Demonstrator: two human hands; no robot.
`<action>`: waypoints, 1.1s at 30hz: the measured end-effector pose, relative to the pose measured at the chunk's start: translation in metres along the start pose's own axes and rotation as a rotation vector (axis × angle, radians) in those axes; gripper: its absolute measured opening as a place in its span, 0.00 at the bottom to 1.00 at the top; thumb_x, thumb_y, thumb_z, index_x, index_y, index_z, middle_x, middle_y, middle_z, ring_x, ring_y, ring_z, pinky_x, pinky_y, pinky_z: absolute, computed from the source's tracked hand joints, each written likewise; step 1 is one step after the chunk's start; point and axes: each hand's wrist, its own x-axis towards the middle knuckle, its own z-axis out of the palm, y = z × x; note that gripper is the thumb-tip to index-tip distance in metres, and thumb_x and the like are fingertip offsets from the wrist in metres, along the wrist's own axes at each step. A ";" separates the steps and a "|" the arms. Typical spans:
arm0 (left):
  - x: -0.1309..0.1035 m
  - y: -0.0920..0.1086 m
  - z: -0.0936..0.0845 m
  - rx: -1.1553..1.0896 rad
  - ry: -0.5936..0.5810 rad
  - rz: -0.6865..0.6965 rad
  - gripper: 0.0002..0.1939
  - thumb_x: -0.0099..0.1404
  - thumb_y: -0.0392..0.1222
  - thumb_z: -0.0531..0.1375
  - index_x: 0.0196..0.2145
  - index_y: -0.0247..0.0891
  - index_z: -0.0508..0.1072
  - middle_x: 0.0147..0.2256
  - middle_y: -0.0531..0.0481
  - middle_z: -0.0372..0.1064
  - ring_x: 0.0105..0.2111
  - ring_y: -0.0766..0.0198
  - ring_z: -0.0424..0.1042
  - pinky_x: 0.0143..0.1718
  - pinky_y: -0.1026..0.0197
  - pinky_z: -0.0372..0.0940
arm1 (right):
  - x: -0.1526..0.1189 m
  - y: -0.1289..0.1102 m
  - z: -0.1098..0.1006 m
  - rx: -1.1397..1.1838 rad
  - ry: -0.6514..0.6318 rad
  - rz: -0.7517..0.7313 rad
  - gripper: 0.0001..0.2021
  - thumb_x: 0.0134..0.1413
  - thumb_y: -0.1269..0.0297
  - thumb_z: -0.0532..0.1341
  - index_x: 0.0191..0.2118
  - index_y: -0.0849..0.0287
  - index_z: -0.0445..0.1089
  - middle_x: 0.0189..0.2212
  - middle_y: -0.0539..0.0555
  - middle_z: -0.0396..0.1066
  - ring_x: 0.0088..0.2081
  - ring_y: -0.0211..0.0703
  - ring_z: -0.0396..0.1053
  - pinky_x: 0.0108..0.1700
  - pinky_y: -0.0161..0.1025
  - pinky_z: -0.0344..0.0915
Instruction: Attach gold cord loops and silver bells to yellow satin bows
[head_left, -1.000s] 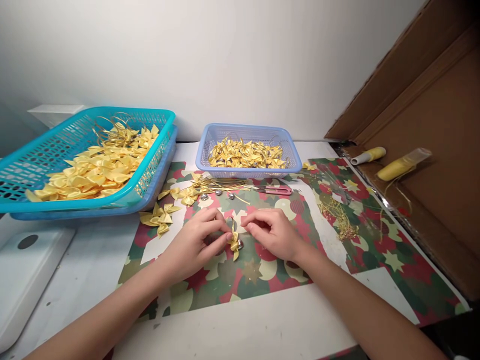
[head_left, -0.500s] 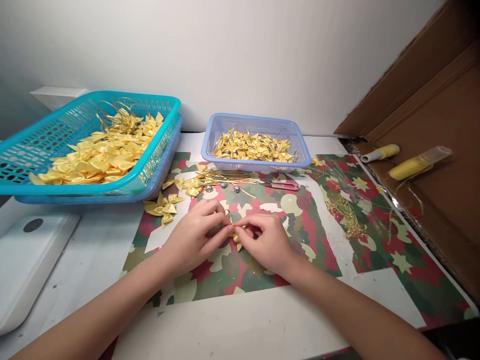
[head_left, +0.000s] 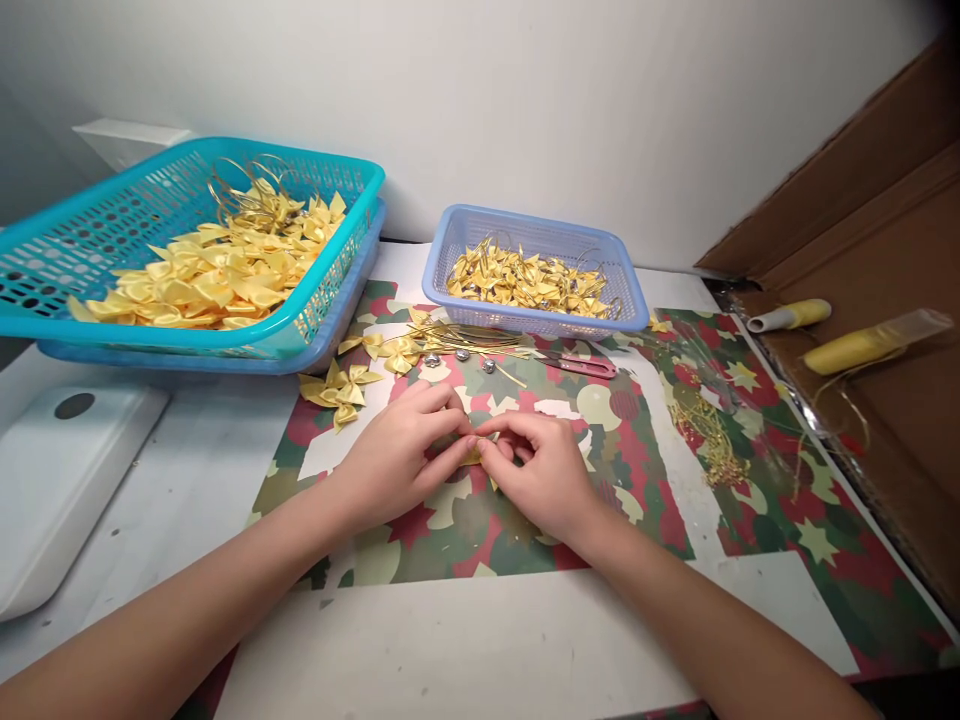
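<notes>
My left hand point(head_left: 409, 445) and my right hand point(head_left: 536, 470) meet over the patterned mat point(head_left: 420, 550), fingertips pinched together. Between them is a small yellow ribbon bow point(head_left: 472, 457), mostly hidden by the fingers. Both hands are closed on it. Just beyond my left hand lie loose yellow bows point(head_left: 337, 390) and a few silver bells point(head_left: 462, 355). A bundle of gold wire ties point(head_left: 480, 340) stretches behind them, beside pink-handled thread snips point(head_left: 585, 367).
A teal basket point(head_left: 300, 300) heaped with yellow bows stands at left. Behind the mat sits a blue basket point(head_left: 634, 300) of bows with wires. A white scale-like device point(head_left: 67, 500) is at lower left. On the right are yellow thread spools point(head_left: 855, 340) and a cardboard wall point(head_left: 885, 210).
The camera view has shifted slightly, so the scene appears moved to the right and up. My fingers now cover more of the bow, and the gold loop above it is mostly hidden.
</notes>
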 end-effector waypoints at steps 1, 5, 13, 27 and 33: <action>0.000 0.000 0.000 -0.001 -0.001 0.001 0.14 0.68 0.40 0.53 0.25 0.37 0.69 0.31 0.47 0.67 0.32 0.60 0.62 0.34 0.57 0.57 | 0.000 0.000 0.000 -0.007 -0.002 -0.003 0.07 0.48 0.70 0.59 0.28 0.58 0.75 0.15 0.45 0.62 0.20 0.33 0.56 0.26 0.33 0.55; 0.000 0.000 -0.001 -0.004 0.001 0.007 0.14 0.68 0.40 0.52 0.25 0.38 0.69 0.31 0.48 0.66 0.32 0.60 0.62 0.34 0.58 0.57 | 0.002 0.000 0.000 -0.026 -0.014 0.011 0.08 0.47 0.72 0.58 0.24 0.58 0.74 0.15 0.45 0.63 0.20 0.33 0.56 0.26 0.33 0.55; -0.001 -0.004 0.001 0.019 0.046 0.021 0.14 0.67 0.38 0.52 0.24 0.38 0.67 0.31 0.48 0.65 0.32 0.59 0.61 0.35 0.56 0.57 | 0.001 0.001 -0.002 -0.046 -0.061 0.027 0.07 0.43 0.73 0.58 0.22 0.58 0.72 0.15 0.45 0.63 0.20 0.33 0.56 0.26 0.33 0.55; -0.001 -0.001 0.002 -0.014 0.037 0.007 0.13 0.67 0.38 0.52 0.27 0.37 0.71 0.31 0.48 0.64 0.32 0.60 0.61 0.33 0.58 0.56 | 0.004 -0.004 -0.004 -0.014 -0.140 0.122 0.07 0.48 0.68 0.57 0.26 0.59 0.72 0.16 0.45 0.61 0.19 0.33 0.54 0.23 0.32 0.52; -0.001 -0.002 0.003 0.015 0.032 0.019 0.12 0.67 0.38 0.53 0.26 0.37 0.70 0.29 0.48 0.64 0.31 0.60 0.59 0.32 0.57 0.55 | 0.003 -0.006 -0.002 -0.061 -0.107 0.133 0.06 0.45 0.69 0.56 0.22 0.58 0.68 0.14 0.43 0.50 0.20 0.33 0.50 0.24 0.33 0.50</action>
